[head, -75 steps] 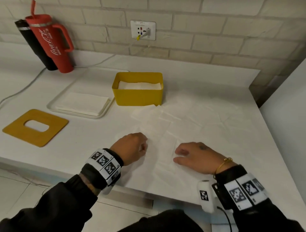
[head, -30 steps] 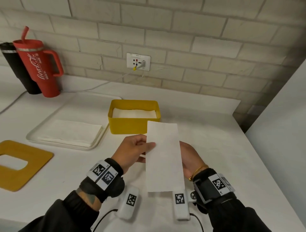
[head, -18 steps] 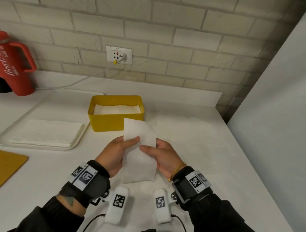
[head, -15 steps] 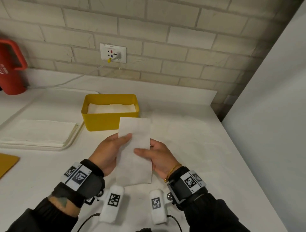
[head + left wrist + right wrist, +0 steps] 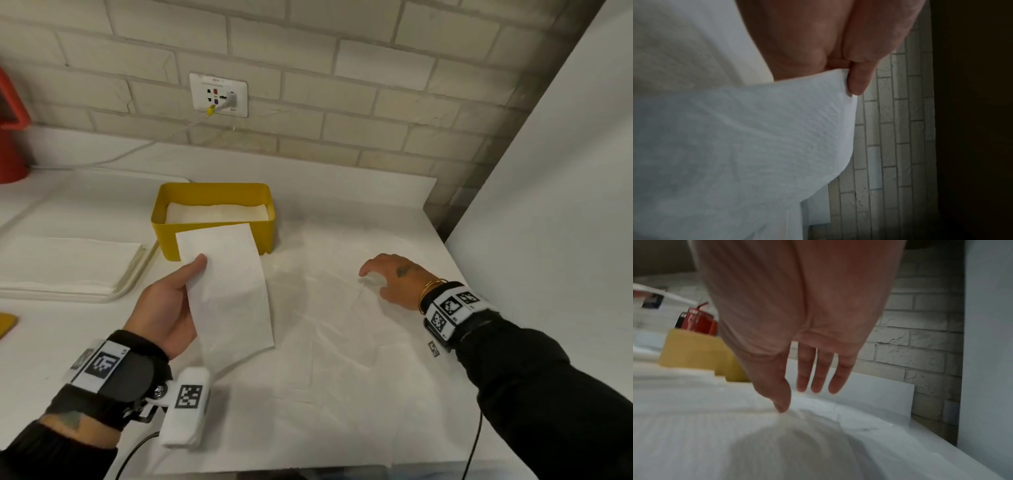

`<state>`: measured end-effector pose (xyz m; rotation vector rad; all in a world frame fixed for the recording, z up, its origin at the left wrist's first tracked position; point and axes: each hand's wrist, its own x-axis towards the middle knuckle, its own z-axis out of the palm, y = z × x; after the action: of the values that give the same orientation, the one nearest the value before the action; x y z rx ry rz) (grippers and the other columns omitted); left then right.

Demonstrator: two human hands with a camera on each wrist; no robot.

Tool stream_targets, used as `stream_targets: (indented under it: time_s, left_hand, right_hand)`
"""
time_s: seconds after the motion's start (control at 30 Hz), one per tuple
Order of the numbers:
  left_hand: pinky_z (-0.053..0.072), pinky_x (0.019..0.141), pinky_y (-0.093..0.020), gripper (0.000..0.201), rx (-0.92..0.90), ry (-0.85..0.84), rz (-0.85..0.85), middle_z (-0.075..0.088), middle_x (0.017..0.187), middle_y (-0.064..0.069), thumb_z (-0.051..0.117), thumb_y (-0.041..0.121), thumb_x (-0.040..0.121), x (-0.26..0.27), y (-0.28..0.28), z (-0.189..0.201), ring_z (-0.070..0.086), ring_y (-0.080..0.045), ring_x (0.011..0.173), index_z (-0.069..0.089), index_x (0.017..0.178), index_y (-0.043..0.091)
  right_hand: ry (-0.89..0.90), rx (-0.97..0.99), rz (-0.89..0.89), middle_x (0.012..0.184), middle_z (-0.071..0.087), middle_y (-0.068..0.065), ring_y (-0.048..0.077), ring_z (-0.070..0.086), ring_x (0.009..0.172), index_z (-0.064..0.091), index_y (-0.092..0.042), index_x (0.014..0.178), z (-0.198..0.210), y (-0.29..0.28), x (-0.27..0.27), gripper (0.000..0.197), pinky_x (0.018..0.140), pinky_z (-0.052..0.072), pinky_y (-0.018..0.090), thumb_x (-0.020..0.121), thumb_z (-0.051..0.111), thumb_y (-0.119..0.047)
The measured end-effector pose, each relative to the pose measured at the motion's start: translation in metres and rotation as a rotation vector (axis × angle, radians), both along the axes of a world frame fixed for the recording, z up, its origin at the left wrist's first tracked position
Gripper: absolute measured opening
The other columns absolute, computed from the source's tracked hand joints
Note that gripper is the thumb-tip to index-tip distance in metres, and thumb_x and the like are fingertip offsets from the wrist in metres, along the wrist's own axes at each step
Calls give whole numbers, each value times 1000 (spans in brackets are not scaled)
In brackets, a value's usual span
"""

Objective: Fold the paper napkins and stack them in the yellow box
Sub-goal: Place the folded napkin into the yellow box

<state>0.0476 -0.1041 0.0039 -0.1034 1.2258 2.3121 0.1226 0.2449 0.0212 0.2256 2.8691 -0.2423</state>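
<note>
My left hand point(image 5: 171, 301) holds a folded white napkin point(image 5: 227, 291) above the counter, thumb on top, just in front of the yellow box point(image 5: 212, 236). In the left wrist view the thumb point(image 5: 857, 78) pinches the napkin point(image 5: 740, 154) at its edge. Folded napkins point(image 5: 215, 212) lie inside the box. My right hand point(image 5: 390, 277) hovers palm down over the unfolded napkins point(image 5: 342, 342) spread on the counter, holding nothing. Seen from the right wrist, the fingers point(image 5: 818, 374) hang straight and its thumb tip just meets the paper point(image 5: 735, 434).
A white tray point(image 5: 133, 281) with a napkin stack point(image 5: 65, 257) lies left of the box. A red tumbler point(image 5: 10, 137) stands at the far left. A white cable point(image 5: 137, 150) runs from the wall socket point(image 5: 219, 94). A white panel point(image 5: 548, 205) borders the counter on the right.
My right hand has let go of the folded napkin and moved right over the spread napkins. The left hand alone now holds the napkin, nearer the box.
</note>
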Motion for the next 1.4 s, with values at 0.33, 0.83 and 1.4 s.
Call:
stream_targets:
  time_s: [0.33, 0.83, 1.4]
  left_hand:
    - [46, 105, -49, 37, -39, -6, -2, 70, 129, -10, 51, 28, 103, 4, -6, -3, 69, -28, 117, 59, 137, 17]
    - [50, 98, -49, 36, -42, -56, 10, 71, 126, -15, 53, 27, 103, -6, 10, 3, 69, -33, 114, 61, 134, 11]
    - [53, 97, -47, 38, -69, 41, -74, 74, 120, -13, 54, 35, 102, 2, 31, 8, 70, -32, 112, 64, 130, 11]
  right_hand:
    - [40, 127, 229, 143, 55, -3, 20, 48, 129, 60, -23, 135, -27, -16, -14, 35, 109, 35, 31, 103, 46, -20]
    - [456, -1442, -328, 89, 71, 10, 19, 67, 78, 63, 0, 95, 47, -70, -19, 10, 73, 55, 29, 94, 65, -10]
    - [403, -1412, -510, 97, 76, 19, 27, 72, 85, 69, -2, 99, -8, -134, -16, 14, 82, 56, 40, 93, 71, -14]
